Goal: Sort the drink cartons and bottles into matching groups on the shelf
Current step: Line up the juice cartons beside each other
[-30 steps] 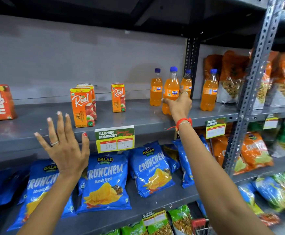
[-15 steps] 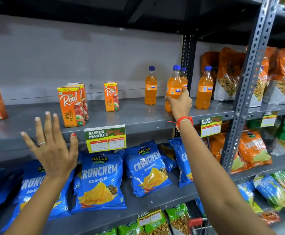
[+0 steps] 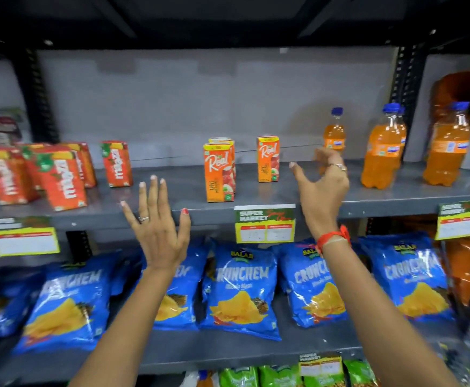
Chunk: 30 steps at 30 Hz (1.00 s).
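Now the right hand (image 3: 322,188) hangs empty with fingers curled apart, an orange plastic soda bottle with a blue cap (image 3: 334,136) just behind its fingertips and a small orange Real juice carton (image 3: 268,159) to its left on the grey metal shelf (image 3: 256,191). Left of that, the left hand (image 3: 159,230) is spread flat and empty, with red Maaza cartons (image 3: 60,180) further to its left.

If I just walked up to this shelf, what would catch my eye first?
Probably the two bare hands raised before the grey shelf: the left hand spread flat, the right hand open near the orange soda bottles. Then the colour blocks: red Maaza cartons at left, orange Real cartons mid-shelf, blue Crunchem bags below.
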Available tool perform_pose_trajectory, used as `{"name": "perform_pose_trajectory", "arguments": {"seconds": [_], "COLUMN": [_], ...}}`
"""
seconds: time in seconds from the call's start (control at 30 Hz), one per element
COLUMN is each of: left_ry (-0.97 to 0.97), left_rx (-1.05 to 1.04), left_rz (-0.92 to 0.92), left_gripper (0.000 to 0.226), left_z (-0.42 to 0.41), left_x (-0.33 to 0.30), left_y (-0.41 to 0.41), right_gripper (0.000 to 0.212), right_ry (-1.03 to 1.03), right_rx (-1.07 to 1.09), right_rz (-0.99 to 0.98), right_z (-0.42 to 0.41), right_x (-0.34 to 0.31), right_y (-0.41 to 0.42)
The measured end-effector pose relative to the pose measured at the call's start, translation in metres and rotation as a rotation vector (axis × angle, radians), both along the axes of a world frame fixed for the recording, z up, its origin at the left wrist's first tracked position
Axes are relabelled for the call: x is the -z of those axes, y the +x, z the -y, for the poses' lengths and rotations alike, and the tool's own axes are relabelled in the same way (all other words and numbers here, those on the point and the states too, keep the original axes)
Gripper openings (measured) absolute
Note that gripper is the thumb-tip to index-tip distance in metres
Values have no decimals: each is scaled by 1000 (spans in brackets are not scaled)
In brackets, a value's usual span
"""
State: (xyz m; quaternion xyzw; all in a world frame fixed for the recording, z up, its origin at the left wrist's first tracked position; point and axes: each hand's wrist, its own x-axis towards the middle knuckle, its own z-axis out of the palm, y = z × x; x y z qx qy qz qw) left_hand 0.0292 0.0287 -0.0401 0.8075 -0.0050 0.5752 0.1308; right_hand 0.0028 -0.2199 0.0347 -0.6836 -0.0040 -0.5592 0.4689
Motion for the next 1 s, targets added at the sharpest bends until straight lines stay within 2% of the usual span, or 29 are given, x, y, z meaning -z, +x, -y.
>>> {"name": "perform_pose_trajectory", "arguments": {"seconds": [0.1,0.2,0.3,0.53,0.63,0.77,1.0], "left_ry": [4,36,48,59,48,33,32], "left_rx": [-17,-15,-8,6,14,19,23], "left_rz": [10,16,14,28,44,59,72], "left_gripper": [62,61,60,59,59,59,59], "left_z": [-14,-22,-24,-26,-25,-24,-23], "left_x": [2,3,4,6,6,5,5], "left_y": [1,1,2,5,6,7,8], "right_gripper": [51,65,68,56,52,57,47], "right_ry": [-77,-119,-91,-74,-16,73,33], "right_rx": [-212,-275,-203,-69,-42,17,111], "right_rz": [-117,-211,-234,-222,-214,-214,-362], "right_z": [-53,-96,-121,-130,-122,-99,-65], "right_x": [0,2,4,3,-1,-12,-25], "right_y": [-5,0,6,2,-3,1,14]}}
